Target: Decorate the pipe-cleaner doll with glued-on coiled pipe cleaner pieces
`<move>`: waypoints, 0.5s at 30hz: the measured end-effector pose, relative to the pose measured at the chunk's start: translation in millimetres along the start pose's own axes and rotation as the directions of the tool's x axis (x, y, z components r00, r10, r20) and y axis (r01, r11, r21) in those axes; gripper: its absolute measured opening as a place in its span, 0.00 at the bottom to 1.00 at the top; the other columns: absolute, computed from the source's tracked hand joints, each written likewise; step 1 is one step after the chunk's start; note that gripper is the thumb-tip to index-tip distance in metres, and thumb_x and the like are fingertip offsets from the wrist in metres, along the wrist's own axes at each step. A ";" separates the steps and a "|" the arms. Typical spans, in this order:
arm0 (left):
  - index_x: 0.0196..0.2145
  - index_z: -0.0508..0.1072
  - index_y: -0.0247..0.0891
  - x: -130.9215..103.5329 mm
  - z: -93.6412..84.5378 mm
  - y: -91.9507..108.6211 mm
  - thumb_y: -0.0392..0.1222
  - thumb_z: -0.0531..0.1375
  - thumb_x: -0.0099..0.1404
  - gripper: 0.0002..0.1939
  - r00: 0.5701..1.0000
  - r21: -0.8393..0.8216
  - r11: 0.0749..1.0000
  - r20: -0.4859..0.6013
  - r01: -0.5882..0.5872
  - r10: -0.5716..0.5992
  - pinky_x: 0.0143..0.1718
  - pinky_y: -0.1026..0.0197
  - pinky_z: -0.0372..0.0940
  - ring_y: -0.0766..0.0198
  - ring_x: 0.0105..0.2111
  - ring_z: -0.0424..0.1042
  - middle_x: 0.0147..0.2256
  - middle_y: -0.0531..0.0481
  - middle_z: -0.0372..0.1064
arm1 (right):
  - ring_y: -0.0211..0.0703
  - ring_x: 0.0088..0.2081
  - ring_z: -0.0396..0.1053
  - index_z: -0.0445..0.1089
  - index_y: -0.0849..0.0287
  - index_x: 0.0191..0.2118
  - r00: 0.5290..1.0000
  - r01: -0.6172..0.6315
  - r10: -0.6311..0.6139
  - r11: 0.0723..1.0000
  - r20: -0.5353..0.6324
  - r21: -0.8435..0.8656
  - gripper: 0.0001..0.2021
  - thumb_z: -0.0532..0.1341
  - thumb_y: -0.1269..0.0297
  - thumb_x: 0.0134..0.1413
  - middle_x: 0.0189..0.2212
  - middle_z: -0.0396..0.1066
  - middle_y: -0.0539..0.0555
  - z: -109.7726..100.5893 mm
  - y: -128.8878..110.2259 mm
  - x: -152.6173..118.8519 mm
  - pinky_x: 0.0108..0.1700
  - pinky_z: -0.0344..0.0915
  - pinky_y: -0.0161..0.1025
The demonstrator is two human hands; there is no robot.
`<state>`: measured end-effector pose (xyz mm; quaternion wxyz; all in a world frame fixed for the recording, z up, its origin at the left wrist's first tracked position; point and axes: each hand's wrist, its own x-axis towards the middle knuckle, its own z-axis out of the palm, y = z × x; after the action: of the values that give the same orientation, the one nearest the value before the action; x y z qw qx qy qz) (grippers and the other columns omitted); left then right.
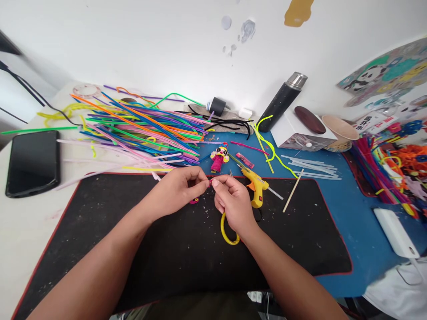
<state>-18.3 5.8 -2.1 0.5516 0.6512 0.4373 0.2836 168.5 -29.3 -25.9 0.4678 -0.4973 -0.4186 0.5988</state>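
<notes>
Over the black mat (200,262), my left hand (176,191) and my right hand (233,202) meet at the fingertips. Both pinch a tiny dark pink piece (210,182) between them; its shape is mostly hidden. A small pink and yellow item (194,201) lies just below my left fingers. A yellow scissor handle (230,240) shows under my right hand, its other parts covered. Just beyond the hands is a small pink figure (217,162) with a colourful head. The yellow glue gun (256,186) lies to the right of my right hand.
Many coloured pipe cleaners (143,129) are heaped at the back left, near a black phone (33,162). A black flask (282,102) leans by a white box (300,133). Glue sticks (313,166) and a wooden stick (292,191) lie right; a white device (396,232) is farther right.
</notes>
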 end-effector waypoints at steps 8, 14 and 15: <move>0.33 0.73 0.39 0.4 -0.2 0.2 0.50 0.61 0.71 0.13 1.000 -0.016 1.000 0.011 0.018 -0.018 0.28 0.65 0.59 0.66 0.26 0.67 0.25 0.56 0.67 | 0.30 0.15 0.51 0.75 0.57 0.36 1.000 -0.009 0.009 1.000 -0.009 0.014 0.15 0.69 0.50 0.62 0.14 0.54 0.38 1.2 -1.6 -1.1 0.17 0.51 0.31; 0.33 0.73 0.38 0.4 -2.1 5.1 0.52 0.61 0.70 0.15 1.000 -0.028 1.000 0.000 0.010 -0.010 0.28 0.65 0.61 0.66 0.25 0.67 0.25 0.56 0.66 | 0.31 0.15 0.54 0.73 0.56 0.36 1.000 0.002 -0.002 1.000 0.001 0.023 0.17 0.67 0.47 0.65 0.15 0.56 0.40 -0.2 -3.3 -2.3 0.18 0.52 0.32; 0.33 0.73 0.38 0.3 -2.5 5.8 0.52 0.61 0.70 0.15 1.000 -0.029 1.000 -0.003 0.011 -0.011 0.28 0.65 0.61 0.66 0.25 0.67 0.25 0.56 0.66 | 0.31 0.15 0.55 0.74 0.56 0.36 1.000 0.002 -0.002 1.000 0.001 0.025 0.16 0.67 0.47 0.65 0.16 0.56 0.40 -0.4 -3.5 -2.4 0.18 0.52 0.32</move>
<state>-18.7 7.1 4.1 0.5618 0.6402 0.4376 0.2882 169.5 -30.9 -22.0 0.4745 -0.4908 -0.4116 0.6038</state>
